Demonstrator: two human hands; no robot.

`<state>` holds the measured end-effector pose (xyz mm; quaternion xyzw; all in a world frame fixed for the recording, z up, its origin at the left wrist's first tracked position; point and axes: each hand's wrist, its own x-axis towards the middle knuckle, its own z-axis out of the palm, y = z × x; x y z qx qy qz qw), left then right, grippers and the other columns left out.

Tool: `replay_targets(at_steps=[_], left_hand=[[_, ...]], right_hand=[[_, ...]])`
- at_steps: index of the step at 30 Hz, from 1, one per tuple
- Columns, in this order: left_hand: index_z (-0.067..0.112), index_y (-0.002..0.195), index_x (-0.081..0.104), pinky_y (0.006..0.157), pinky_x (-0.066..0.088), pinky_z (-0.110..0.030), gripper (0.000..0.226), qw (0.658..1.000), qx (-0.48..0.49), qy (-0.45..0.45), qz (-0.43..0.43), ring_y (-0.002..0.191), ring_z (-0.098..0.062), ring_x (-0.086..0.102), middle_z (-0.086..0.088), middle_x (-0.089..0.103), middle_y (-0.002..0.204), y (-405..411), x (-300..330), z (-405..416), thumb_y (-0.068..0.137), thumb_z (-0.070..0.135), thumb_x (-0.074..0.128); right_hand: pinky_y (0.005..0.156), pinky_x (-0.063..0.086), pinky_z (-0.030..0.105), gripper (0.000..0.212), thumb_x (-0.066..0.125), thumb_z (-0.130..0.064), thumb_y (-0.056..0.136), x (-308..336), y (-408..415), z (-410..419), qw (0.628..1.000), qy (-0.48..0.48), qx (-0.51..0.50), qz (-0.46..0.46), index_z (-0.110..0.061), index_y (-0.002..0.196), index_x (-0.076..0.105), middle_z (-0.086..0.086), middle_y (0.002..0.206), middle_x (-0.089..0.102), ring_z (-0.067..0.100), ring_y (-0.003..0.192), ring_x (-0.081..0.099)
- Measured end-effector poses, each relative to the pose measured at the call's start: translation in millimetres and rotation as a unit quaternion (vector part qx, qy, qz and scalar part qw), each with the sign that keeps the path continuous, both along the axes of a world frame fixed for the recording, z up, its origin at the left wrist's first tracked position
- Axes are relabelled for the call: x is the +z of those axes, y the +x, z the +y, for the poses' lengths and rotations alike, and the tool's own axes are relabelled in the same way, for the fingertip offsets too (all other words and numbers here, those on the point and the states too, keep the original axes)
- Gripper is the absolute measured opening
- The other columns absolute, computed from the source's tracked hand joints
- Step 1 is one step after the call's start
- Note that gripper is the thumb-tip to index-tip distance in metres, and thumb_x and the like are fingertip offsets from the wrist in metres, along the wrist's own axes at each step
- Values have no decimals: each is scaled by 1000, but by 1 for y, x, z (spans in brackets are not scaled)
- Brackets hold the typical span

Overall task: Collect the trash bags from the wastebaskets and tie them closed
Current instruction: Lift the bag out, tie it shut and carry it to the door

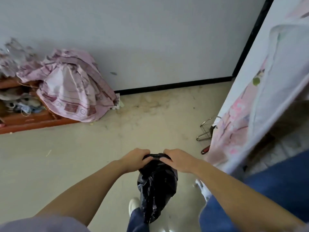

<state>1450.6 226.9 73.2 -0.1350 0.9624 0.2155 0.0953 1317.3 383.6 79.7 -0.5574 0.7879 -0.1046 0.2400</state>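
Note:
A black trash bag (pixel 156 185) hangs in front of me above the floor, its body crumpled and shiny. My left hand (pixel 133 160) grips the gathered top of the bag from the left. My right hand (pixel 178 160) grips the same bunched top from the right, fingers curled over it. Both hands sit close together, almost touching. No wastebasket is visible in this view.
A pink patterned cloth (pixel 73 87) is heaped over a wooden shelf unit (pixel 33 122) at the left. A floral pink fabric cover (pixel 247 114) stands at the right, with a wire rack (pixel 207 129) and a red-handled tool (pixel 205 150) at its foot. A white wall with black skirting lies ahead.

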Motion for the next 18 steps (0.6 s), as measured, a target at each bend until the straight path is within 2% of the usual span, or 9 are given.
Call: replay_targets(at_steps=[3,7,11,14,18], left_hand=[[7,90,55,64,30,-30,31,1000,-25,-6,-3,72,-19,46,-8,55,80,-61,3,-50,98,33,41],[10,86,53,62,30,-29,28,998,-68,-10,-1,70,-19,46,2,48,71,-149,15,-127,98,32,42],[17,81,48,54,31,-22,25,995,-102,-1,6,65,-15,46,8,45,65,-229,24,-194,98,34,42],[18,80,46,58,32,-26,25,991,-136,-7,9,67,-17,48,2,50,72,-290,22,-230,98,34,42],[18,84,45,63,31,-28,21,985,-171,-13,-6,70,-18,46,1,49,76,-377,15,-266,99,32,40]], right_hand=[[73,44,41,29,36,-40,99,-1,-58,-50,1000,-4,-25,10,-16,85,46,16,90,63,31,82,58],[65,36,35,31,35,-35,100,2,-129,-114,997,-19,-65,36,-11,89,51,16,89,63,31,81,57],[63,30,33,27,34,-32,100,14,-195,-170,995,-31,-79,54,-13,84,45,14,86,60,28,73,50],[63,27,31,27,34,-31,101,13,-248,-200,992,-31,-102,61,-13,84,45,15,88,60,27,72,48],[63,29,31,27,33,-33,101,3,-329,-235,990,-11,-121,66,-14,83,42,8,78,51,25,71,47]])
